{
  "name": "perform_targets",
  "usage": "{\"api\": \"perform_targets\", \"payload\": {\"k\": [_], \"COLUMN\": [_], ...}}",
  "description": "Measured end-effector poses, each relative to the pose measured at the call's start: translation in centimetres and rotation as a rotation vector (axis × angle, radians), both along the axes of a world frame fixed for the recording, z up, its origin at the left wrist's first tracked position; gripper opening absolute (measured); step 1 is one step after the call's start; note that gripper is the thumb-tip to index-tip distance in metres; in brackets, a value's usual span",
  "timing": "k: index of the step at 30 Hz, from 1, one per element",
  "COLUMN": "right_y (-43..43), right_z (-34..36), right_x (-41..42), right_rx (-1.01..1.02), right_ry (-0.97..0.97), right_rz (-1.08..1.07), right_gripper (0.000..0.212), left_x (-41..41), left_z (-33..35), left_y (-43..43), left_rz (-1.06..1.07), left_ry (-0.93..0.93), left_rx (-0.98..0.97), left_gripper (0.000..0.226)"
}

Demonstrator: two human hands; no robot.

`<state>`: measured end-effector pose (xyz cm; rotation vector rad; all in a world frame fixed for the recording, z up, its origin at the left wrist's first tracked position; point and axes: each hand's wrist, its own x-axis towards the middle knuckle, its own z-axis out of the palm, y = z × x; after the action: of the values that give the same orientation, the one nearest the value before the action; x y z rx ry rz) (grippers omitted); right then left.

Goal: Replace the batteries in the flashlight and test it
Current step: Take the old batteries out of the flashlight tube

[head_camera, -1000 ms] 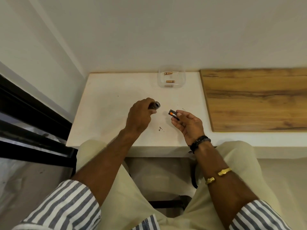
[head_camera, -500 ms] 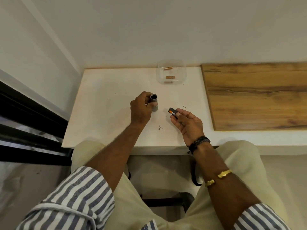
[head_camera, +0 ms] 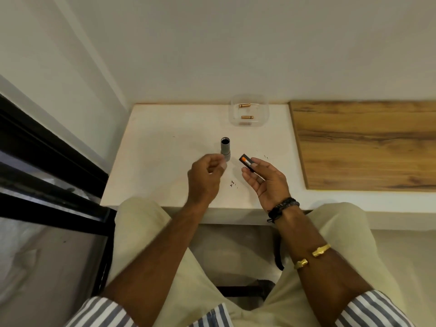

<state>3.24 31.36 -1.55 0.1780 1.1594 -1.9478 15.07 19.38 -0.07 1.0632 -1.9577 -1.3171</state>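
Observation:
A grey flashlight body [head_camera: 225,151] stands upright on the white table [head_camera: 165,147], its open dark end facing up. My left hand [head_camera: 205,178] hovers just in front of it, fingers loosely curled and apart, holding nothing. My right hand [head_camera: 266,180] grips a black battery holder [head_camera: 247,163] with an orange-and-black battery in it, held a little right of the flashlight. Two copper-coloured batteries [head_camera: 245,111] lie in a clear plastic tray [head_camera: 264,109] at the back of the table.
A wooden board [head_camera: 363,145] covers the table's right part. Small dark specks [head_camera: 233,184] lie between my hands. A wall [head_camera: 212,48] closes the back, and a black window frame [head_camera: 47,147] runs along the left. My knees sit under the front edge.
My left hand stood the flashlight body upright on the table, let go and drew back toward me. My right hand kept the battery holder in nearly the same place.

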Motion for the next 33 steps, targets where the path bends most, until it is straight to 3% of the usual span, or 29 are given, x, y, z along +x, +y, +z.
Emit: {"api": "perform_targets", "payload": {"k": [8,15,21,25,33], "right_y": [0.2,1.0,1.5,1.3,1.2], "right_z": [1.5,2.5,2.6,2.2,1.4], "right_x": [2.0,2.5,1.8,1.9,2.1], "right_rx": [0.073,0.091,0.113,0.26,0.289], "right_ry": [0.11,0.208,0.372,0.532,0.378], "right_rz": [0.17,0.269,0.349,0.324,0.345], "right_gripper": [0.016,0.017,0.013,0.008,0.016], "left_x": [0.7,1.4,1.1,1.0,1.1], "left_z": [1.1,0.9,0.7,0.3,-0.1], "left_y": [1.7,1.5,1.0,1.0,1.6], "left_rz": [-0.145,-0.197,-0.21,-0.211,-0.261], "left_ry": [0.286,0.393,0.373,0.322,0.226], "left_rx": [0.642,0.816,0.867,0.815,0.599], "left_gripper": [0.032,0.032,0.03,0.029,0.03]}}
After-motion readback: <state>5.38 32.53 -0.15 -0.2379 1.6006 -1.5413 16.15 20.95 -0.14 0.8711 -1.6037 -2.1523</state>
